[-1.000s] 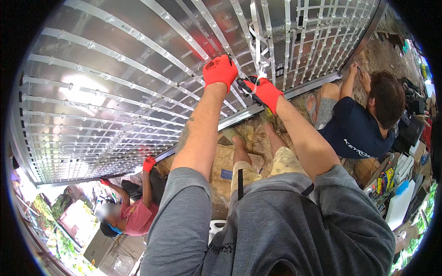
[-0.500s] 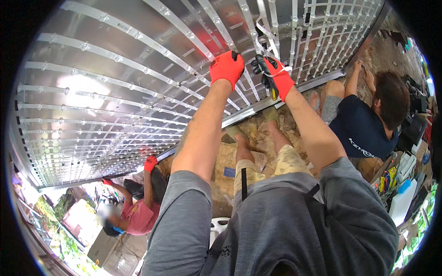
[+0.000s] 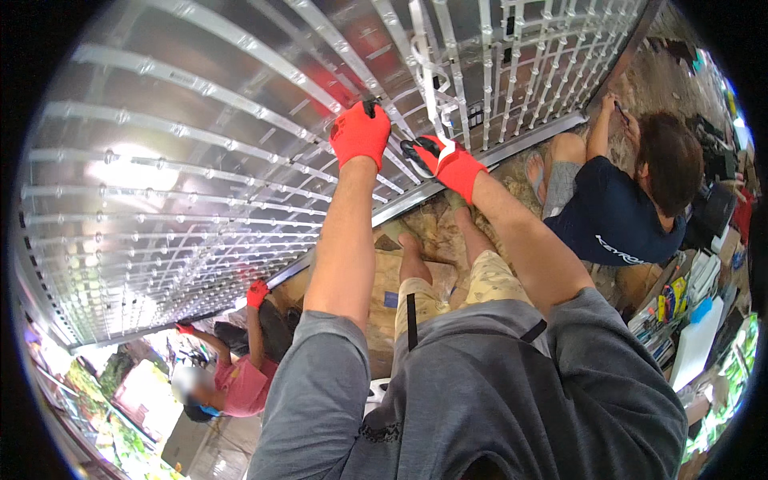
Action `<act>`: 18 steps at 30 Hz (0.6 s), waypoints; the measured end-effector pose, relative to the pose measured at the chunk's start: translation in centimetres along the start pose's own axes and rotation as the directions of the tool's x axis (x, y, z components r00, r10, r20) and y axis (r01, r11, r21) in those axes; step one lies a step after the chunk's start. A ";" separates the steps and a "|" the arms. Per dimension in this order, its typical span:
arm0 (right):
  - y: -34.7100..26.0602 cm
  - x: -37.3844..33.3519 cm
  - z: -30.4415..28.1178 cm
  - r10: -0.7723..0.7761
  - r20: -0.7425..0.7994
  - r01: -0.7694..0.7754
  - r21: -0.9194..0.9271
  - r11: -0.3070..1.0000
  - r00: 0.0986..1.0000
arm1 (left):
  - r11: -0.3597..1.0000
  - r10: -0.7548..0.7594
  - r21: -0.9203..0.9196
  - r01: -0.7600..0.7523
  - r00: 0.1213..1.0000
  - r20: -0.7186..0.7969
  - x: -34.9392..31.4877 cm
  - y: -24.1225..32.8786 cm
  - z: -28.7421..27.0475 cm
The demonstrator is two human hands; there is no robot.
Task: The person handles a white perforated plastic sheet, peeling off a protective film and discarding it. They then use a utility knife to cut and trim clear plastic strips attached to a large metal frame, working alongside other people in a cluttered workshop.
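Note:
A large metal panel (image 3: 240, 88) slopes in front of me, lined with rows of pale light strips (image 3: 200, 84) dotted with clear lenses. My left hand (image 3: 360, 138), in a red glove with black fingers, is a closed fist against one strip; its fingertips are hidden. To its right and slightly nearer me, my right hand (image 3: 444, 166) wears a matching glove, its fingers curled together near the panel's lower edge. A loose white strip (image 3: 428, 76) hangs down the panel and bends over the back of that glove. What the right fingers grip is unclear.
On the right sits a person in a dark shirt (image 3: 620, 212), beside a pile of boxes and tools (image 3: 680, 300). Another person in a pink shirt (image 3: 244, 384) and red gloves holds the panel's edge at lower left. A metal rail (image 3: 408, 202) borders the panel above the rough floor.
Both my hands have moved left and a little down, toward the panel's lower edge. My right fingers, spread before, are now drawn together. The yellow-handled item beneath that hand no longer shows.

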State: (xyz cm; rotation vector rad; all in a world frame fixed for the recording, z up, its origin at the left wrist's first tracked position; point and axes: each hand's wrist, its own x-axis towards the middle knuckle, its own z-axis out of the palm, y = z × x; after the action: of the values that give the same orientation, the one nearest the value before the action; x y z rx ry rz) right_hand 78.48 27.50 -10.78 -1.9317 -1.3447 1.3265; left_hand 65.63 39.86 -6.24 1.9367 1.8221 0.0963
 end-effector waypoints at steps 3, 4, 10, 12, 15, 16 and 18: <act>3.1 1.0 3.4 0.066 -0.083 -0.030 0.375 0.927 0.994 | 0.996 0.073 0.052 -0.069 0.993 -0.095 0.7 1.7 -0.5; 2.3 0.7 3.2 0.092 0.001 -0.079 0.528 0.846 0.996 | 0.993 0.090 0.084 -0.089 0.996 -0.014 0.7 1.7 -0.8; 0.9 -3.0 -0.6 0.136 0.254 -0.287 0.804 0.521 0.958 | 0.991 0.051 -0.133 -0.003 0.931 0.362 -3.9 -6.4 0.9; 4.2 -4.9 -3.0 0.215 0.301 -0.363 0.626 0.690 0.929 | 0.680 -0.059 -0.429 0.595 0.627 0.776 -7.2 -8.3 2.9; 7.7 -7.7 -10.0 0.258 0.400 -0.457 0.562 0.690 0.880 | 0.878 0.030 -0.466 0.106 0.961 0.275 -9.3 -5.2 4.0; 8.6 -8.2 -12.0 0.323 0.343 -0.467 0.552 0.691 0.882 | 0.793 0.021 -0.598 0.116 0.976 0.218 -8.5 -2.9 3.5; 12.9 -8.9 -15.0 0.424 0.226 -0.445 0.713 0.542 0.877 | 0.692 0.089 -0.721 0.033 0.987 0.130 -6.0 1.1 3.3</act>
State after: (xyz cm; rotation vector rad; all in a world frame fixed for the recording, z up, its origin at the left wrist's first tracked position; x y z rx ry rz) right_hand 97.13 16.40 -9.97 -1.6487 -0.1556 1.7663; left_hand 67.22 33.17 -7.15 1.3453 1.3431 0.5728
